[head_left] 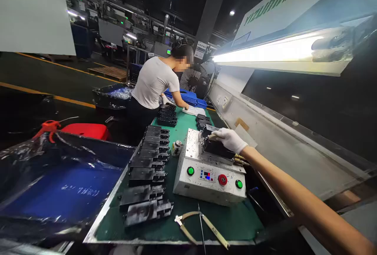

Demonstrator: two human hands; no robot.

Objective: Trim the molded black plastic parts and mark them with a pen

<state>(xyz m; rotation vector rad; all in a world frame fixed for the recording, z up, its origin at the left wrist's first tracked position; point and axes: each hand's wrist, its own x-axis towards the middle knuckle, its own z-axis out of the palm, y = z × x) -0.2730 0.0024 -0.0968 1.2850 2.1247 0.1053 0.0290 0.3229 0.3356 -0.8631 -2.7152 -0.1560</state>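
My right hand (231, 139), in a white glove, reaches in from the right over the bench machine (209, 186). Its fingers are closed at the top edge of a black plastic part (216, 149) seated on the machine's fixture; the fingertips are partly hidden. The machine's front carries two green buttons, a red button (222, 179) and a small lit display (207, 175). My left hand is out of view. Left of the machine, several black plastic parts (147, 175) lie in a column along the green bench top (232, 223).
Cutting pliers (188, 223) and a thin rod lie at the bench's front edge. A small metal-topped bottle (176, 148) stands left of the machine. A film-lined blue bin (67, 184) is at left. A co-worker (156, 82) bends over the far end. A lit tube (265, 53) hangs at right.
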